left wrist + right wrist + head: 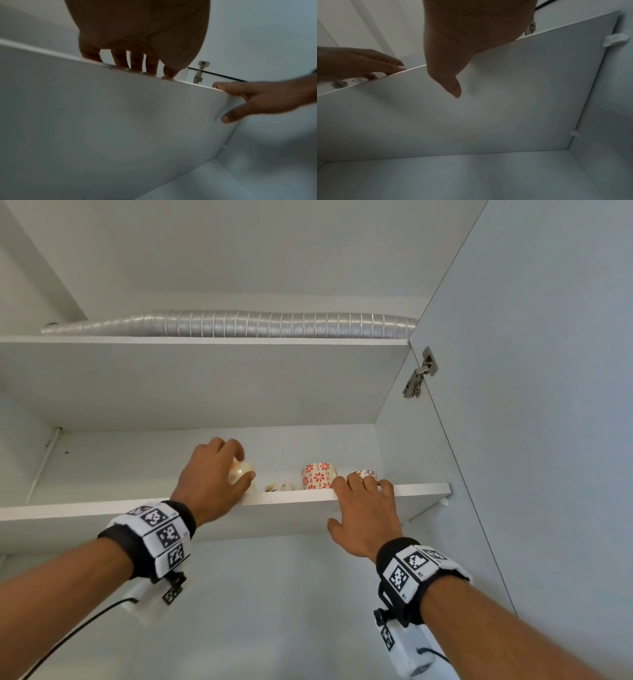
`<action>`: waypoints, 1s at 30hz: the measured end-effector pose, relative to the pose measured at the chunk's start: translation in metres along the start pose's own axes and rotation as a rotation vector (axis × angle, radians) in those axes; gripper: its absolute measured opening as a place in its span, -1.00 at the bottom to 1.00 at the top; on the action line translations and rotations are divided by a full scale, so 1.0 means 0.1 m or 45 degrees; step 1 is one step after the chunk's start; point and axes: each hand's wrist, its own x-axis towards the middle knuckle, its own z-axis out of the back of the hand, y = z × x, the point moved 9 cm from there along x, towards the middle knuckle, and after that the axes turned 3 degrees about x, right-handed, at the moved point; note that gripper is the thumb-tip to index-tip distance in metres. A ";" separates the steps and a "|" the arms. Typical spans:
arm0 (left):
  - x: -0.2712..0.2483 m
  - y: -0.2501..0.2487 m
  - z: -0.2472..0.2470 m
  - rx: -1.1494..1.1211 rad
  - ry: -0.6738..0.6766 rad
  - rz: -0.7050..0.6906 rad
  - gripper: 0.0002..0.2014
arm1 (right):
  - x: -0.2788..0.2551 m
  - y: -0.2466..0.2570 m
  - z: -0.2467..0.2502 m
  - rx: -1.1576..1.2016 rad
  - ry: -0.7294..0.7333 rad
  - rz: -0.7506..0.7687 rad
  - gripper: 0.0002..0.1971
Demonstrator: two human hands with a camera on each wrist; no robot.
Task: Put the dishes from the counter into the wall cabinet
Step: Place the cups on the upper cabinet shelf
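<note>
The wall cabinet stands open, and its lower shelf (421,489) carries several dishes. My left hand (219,474) reaches over the shelf edge and grips a cream cup (242,470) standing on it. To the right stand a small low cup (279,487), a white mug with red flowers (318,475) and a small patterned cup (361,473). My right hand (363,508) rests on the shelf's front edge before that cup, fingers laid over it, thumb free below. Both wrist views show only the shelf's underside (120,121) (505,94); the dishes are hidden there.
A ribbed silver duct (233,325) lies along the upper shelf (205,340). The open cabinet door (548,405) stands at the right on its metal hinge (419,373). Small white shelf pegs (614,39) sit on the right wall. Below the lower shelf is bare cabinet back.
</note>
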 end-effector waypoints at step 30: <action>-1.00 0.82 0.90 0.174 0.334 0.163 -0.41 | -0.25 -0.02 0.02 0.113 0.552 -0.121 0.07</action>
